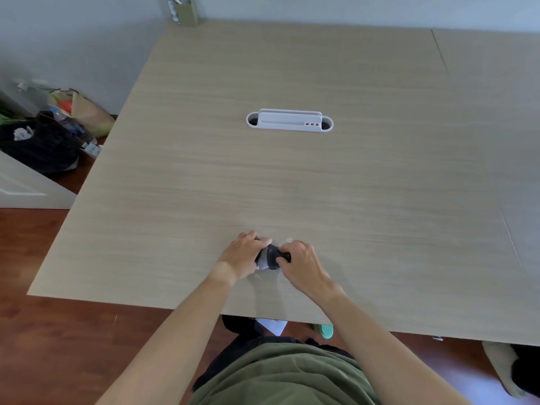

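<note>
A small dark grey object with a pale band (270, 257) sits between my two hands on the light wooden table (292, 185), near its front edge. My left hand (244, 255) curls round its left side. My right hand (301, 263) pinches its dark right end with thumb and fingers. A thin clear wrapping or film (264, 277) seems to lie under the object; most of the object is hidden by my fingers.
A white oval cable tray with a raised lid (289, 121) is set into the table's middle. A beige holder (187, 10) stands at the far edge. Bags and bottles (49, 133) lie on the floor to the left. A seam runs down the table's right side.
</note>
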`<state>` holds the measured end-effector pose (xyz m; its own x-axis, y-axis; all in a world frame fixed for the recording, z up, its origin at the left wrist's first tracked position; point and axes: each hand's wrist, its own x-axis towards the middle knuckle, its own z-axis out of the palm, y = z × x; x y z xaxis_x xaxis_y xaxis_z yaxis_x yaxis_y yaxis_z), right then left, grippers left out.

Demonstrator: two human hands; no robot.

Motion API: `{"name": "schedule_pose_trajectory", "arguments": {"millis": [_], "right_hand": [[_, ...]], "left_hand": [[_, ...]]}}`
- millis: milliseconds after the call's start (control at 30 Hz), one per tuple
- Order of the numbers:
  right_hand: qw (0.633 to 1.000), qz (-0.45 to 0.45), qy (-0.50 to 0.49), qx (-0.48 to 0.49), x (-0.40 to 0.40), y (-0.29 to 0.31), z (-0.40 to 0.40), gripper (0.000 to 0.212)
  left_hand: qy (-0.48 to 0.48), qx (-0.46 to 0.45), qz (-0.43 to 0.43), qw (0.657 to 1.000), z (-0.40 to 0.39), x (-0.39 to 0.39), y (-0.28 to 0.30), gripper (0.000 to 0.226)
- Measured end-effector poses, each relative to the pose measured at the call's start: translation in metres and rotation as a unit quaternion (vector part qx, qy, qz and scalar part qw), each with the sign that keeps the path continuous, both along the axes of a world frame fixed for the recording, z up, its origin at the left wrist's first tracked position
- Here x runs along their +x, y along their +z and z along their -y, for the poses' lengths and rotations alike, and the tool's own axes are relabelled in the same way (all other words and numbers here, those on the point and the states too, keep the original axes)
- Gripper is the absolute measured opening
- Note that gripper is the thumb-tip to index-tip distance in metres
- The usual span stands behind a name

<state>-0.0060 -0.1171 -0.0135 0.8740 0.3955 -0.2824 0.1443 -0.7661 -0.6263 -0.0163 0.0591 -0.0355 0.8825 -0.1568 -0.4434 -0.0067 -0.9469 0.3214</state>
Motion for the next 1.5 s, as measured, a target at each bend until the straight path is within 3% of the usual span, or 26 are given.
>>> {"name": "schedule_pose_trajectory", "arguments": {"millis": [167, 267, 433, 633, 800, 967, 1067, 1200, 1367, 1500], "right_hand": [[0.996, 0.012, -0.056, -0.064, 0.005, 0.000, 0.022, 0.014], [0.997, 0.021, -0.073, -0.031, 0.007, 0.003, 0.018, 0.014], [1.000, 0.006, 0.002, -0.013, 0.001, -0.001, 0.002, 0.012], [0.996, 0.036, -0.071, -0.048, 0.007, -0.004, 0.031, 0.011], [1.000, 0.007, -0.002, -0.006, -0.001, -0.001, 0.008, 0.012], [0.995, 0.014, -0.079, -0.061, 0.009, -0.005, 0.027, 0.013], [0.992, 0.029, -0.120, -0.024, 0.016, -0.002, 0.036, 0.015], [0.997, -0.002, -0.067, 0.038, 0.012, 0.002, 0.015, 0.015], [0.993, -0.007, -0.114, -0.012, 0.015, -0.008, 0.030, 0.016], [0.988, 0.003, -0.153, 0.017, 0.022, -0.002, 0.037, 0.016]], "left_hand": [[0.033, -0.009, -0.026, 0.999, -0.002, -0.001, -0.001, 0.074], [0.038, -0.015, -0.018, 0.999, 0.000, -0.004, -0.002, 0.072], [0.030, 0.000, -0.013, 0.999, 0.001, -0.003, 0.002, 0.064], [0.045, -0.007, -0.019, 0.999, 0.003, -0.005, 0.003, 0.072], [0.035, 0.010, -0.022, 0.999, 0.004, -0.004, 0.005, 0.071], [0.036, 0.014, -0.022, 0.999, 0.005, -0.004, 0.006, 0.074], [0.040, 0.013, -0.019, 0.999, 0.005, -0.005, 0.007, 0.075], [0.039, 0.018, -0.023, 0.999, 0.006, -0.002, 0.008, 0.074], [0.043, 0.019, -0.030, 0.998, 0.007, -0.001, 0.010, 0.071], [0.052, 0.013, -0.027, 0.998, 0.007, -0.001, 0.010, 0.071]]}}
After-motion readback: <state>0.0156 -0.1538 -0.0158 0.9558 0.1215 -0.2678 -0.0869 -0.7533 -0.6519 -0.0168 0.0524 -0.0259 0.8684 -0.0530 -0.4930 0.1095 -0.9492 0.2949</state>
